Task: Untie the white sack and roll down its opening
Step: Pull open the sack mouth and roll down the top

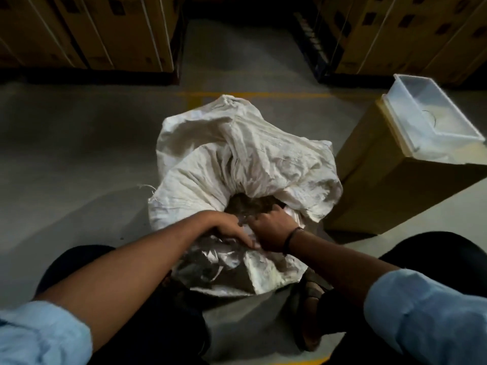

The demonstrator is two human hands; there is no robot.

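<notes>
While both hands sit bunched together at the near rim, the mouth looks already loose: no tie visible, dark contents showing just beyond the knuckles. Left hand (232, 229) lies palm-down, fingers curled onto the crumpled silvery inner liner (210, 262), pressing or pinching it; can't tell how firm. Right hand (271, 229), with a thin dark wristband (291, 239), is closed around a gather of fabric at the rim, touching the left hand's fingertips.

The crumpled white woven sack (237, 159) stands on the grey concrete floor (79, 154) between the person's knees, bulk rising away from the hands. Far side of the rim is still tall and flopped over the opening, with a knotted-looking corner at the farthest point.

Right of the right hand, well apart: tall tan cardboard box (390, 185) with a clear plastic bin (432, 109) resting on top. Beyond everything, stacked brown cartons (92, 30) on racks.

Risks, my read:
- Rolling only the near edge leaves the far flap collapsing back over the mouth.
- Liner and woven layer may slip separately, so the cuff bunches unevenly.
- Pulling hard toward the knees could tip the sack and spill contents.
- Frayed threads at the left edge could snag fingers.
</notes>
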